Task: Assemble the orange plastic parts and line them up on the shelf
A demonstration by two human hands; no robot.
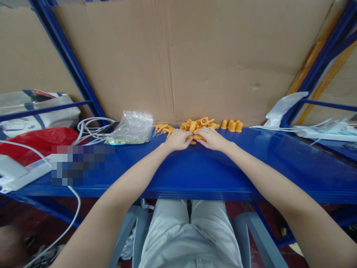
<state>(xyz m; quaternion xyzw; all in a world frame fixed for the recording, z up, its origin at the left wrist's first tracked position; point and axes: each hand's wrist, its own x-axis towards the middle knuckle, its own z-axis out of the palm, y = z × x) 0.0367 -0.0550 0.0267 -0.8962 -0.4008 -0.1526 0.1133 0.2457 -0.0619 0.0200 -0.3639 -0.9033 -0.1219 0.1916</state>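
My left hand (179, 139) and my right hand (211, 137) come together near the back of the blue table. Between their fingertips is an orange plastic piece (198, 137), gripped from both sides; its exact shape is partly hidden by the fingers. Right behind my hands lies a loose pile of orange plastic parts (193, 125), some of them hollow and cup-like. To the left of my left hand are several orange-handled corkscrews (164, 129) with thin metal spirals. Several orange caps (231, 125) stand upright to the right of my right hand.
A clear plastic bag (131, 126) lies left on the blue table (195, 175). Beyond it are coiled white cables (92, 126), a red bag (41, 141) and a white power strip (25, 175). Cardboard (212, 56) walls off the back. White packaging (284, 108) sits at right.
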